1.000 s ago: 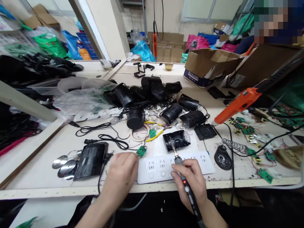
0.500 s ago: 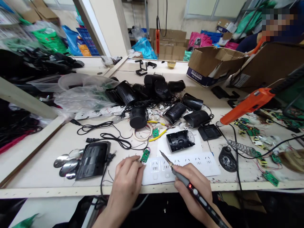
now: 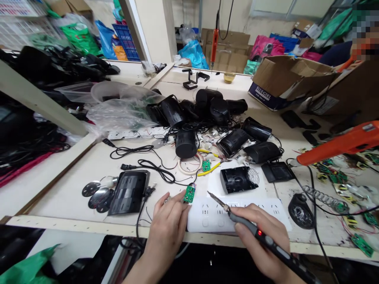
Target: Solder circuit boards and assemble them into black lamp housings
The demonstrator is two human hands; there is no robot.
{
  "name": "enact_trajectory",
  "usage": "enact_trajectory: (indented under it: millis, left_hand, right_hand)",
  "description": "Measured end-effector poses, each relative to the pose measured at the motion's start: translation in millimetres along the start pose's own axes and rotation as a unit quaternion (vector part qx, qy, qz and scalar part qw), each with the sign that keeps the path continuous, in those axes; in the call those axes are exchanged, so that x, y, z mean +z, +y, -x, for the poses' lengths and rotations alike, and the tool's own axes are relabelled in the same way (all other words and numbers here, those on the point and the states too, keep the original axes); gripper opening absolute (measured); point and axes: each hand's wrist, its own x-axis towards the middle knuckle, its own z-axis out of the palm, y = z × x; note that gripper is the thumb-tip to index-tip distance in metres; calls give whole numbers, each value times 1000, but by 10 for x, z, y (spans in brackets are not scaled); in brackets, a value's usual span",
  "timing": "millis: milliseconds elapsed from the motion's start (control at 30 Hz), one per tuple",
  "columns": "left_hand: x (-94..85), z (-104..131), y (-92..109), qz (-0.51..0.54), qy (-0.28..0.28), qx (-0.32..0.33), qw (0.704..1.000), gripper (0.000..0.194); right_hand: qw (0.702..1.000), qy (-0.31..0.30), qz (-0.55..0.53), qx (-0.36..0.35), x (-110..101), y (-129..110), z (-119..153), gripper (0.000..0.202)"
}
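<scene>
My left hand (image 3: 171, 219) is closed on a small green circuit board (image 3: 189, 194), pinched at its lower left edge beside the white power strip (image 3: 211, 223). Thin wires run from the top of the board. In my right hand (image 3: 262, 236) is a soldering iron (image 3: 251, 228) with a red light, held like a pen. Its metal tip points up and left, above the strip and to the right of the board, apart from it. Behind the strip lies an open black housing (image 3: 237, 180) with a mesh end.
Black housings (image 3: 173, 112) are heaped at mid-table. Yellow-handled pliers (image 3: 209, 169) and a tape roll (image 3: 181, 169) lie nearer. An orange tool (image 3: 334, 146) hangs at right above circuit boards (image 3: 363, 244). A black cover (image 3: 129, 193) and metal discs (image 3: 100, 197) lie at left.
The view has shifted, so the table items appear further right. My left hand still holds the board, and the soldering iron remains in my right hand near the strip.
</scene>
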Motion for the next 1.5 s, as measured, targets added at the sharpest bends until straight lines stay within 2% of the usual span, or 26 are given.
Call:
enact_trajectory:
  millis: [100, 233, 400, 633, 867, 1100, 1267, 1500]
  left_hand:
    - [18, -7, 24, -1, 15, -18, 1000, 10]
    - [24, -21, 55, 2, 21, -26, 999, 12]
    - [-5, -58, 50, -1, 33, -33, 999, 11]
    - [41, -138, 68, -8, 65, -23, 998, 9]
    - [69, -74, 120, 23, 16, -22, 999, 14]
    - [65, -91, 141, 33, 24, -32, 999, 13]
    - [80, -110, 134, 5, 14, -54, 998, 13]
    - [91, -129, 154, 2, 17, -52, 998, 14]
  right_hand:
    - [999, -24, 22, 5, -67, 7, -20, 26]
    - [999, -31, -3, 4, 37, -8, -26, 25]
    - [1000, -14, -14, -12, 195, -5, -33, 28]
    - [1000, 8, -3, 14, 163, -3, -35, 22]
    - [1000, 16, 7, 19, 143, -7, 10, 20]
    - [1000, -7, 3, 16, 148, 1, -4, 24]
    - [1000, 17, 5, 16, 180, 1, -9, 22]
    - [999, -14, 1, 40, 164, 4, -41, 18]
